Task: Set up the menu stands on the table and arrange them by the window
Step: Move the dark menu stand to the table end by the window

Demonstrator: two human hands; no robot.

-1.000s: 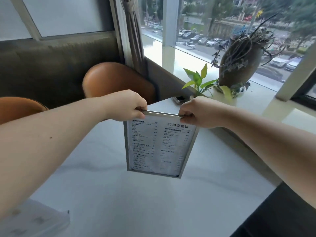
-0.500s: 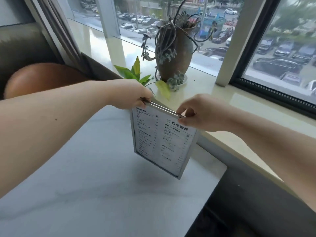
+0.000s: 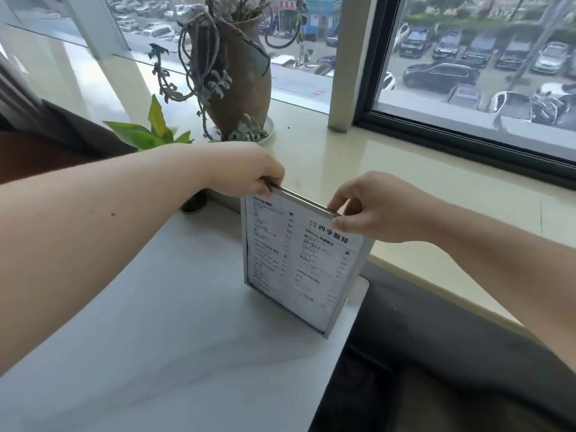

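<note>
- Table (image 3: 149,353) first: a pale grey top filling the lower left, its right edge running from five o'clock up toward the centre.
- Sill (image 3: 405,169), cream and glossy, sweeps across from nine o'clock to three, just past the table's far corner.
- Window (image 3: 467,57) on top at one o'clock, dark frame, parked cars beyond the glass.
- Dark bench (image 3: 452,353) down at four o'clock, below the sill and beside the table's right edge.
- Pot (image 3: 240,76) at twelve o'clock on the sill, brown and tall, trailing stems hanging down its sides, sitting on a white saucer.
- Plant (image 3: 152,132) at ten o'clock, green leaves poking up just behind the left forearm.
- Menu stand (image 3: 299,263) dead centre, a metal-framed printed menu standing near-upright, tilted back a touch, at the table's far right corner, close to the sill; its bottom edge looks to be on the tabletop, though actual contact is hard to call.
- Left hand (image 3: 246,169) comes in from nine o'clock, fingers curled down and pinching the stand's top left corner.
- Right hand (image 3: 374,207) comes in from three o'clock, thumb and fingertips pinching the top right corner, thumb on the printed face, fingers behind.
</note>
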